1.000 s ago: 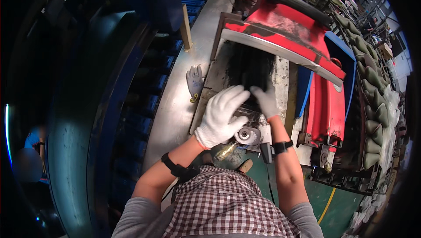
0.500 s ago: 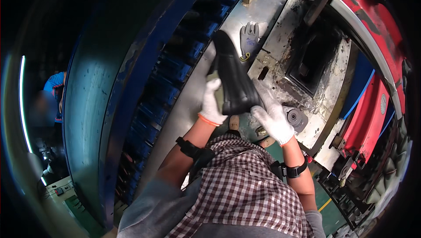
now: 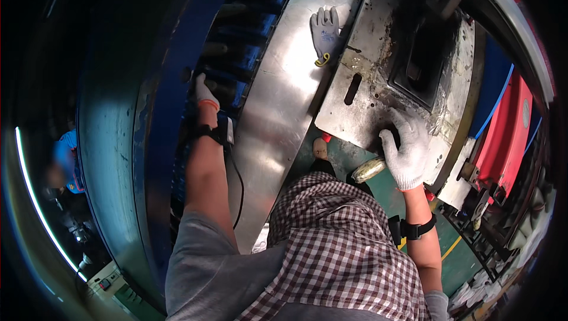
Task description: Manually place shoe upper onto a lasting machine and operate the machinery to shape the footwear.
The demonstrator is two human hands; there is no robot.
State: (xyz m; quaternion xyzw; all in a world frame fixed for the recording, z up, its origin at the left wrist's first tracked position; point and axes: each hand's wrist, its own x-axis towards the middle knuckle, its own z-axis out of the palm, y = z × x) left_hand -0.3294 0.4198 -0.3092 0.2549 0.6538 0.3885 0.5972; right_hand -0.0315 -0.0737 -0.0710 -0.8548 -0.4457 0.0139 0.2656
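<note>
My left hand (image 3: 205, 94), in a white glove with an orange cuff, reaches into a dark blue rack (image 3: 241, 93) on the left. Its fingers are partly lost in shadow, so any hold is unclear. A small dark round piece (image 3: 187, 74) shows just beside the fingertips. My right hand (image 3: 408, 152), gloved the same way, is over the near edge of a stained metal plate (image 3: 337, 111). Its thumb and fingers are apart and curved, with nothing visible between them. I cannot make out the black boot in the dark rack.
A grey glove (image 3: 325, 34) lies on the shiny metal ledge (image 3: 269, 126). A black rectangular frame (image 3: 414, 99) sits on the plate, near a red machine part (image 3: 509, 134). A tape-wrapped object (image 3: 369, 169) is below the plate's edge. Another person (image 3: 66, 158) is at far left.
Both hands have left the black boot they held between them. My left hand has moved left into the rack; my right hand has moved right and forward over the plate. The view has shifted slightly.
</note>
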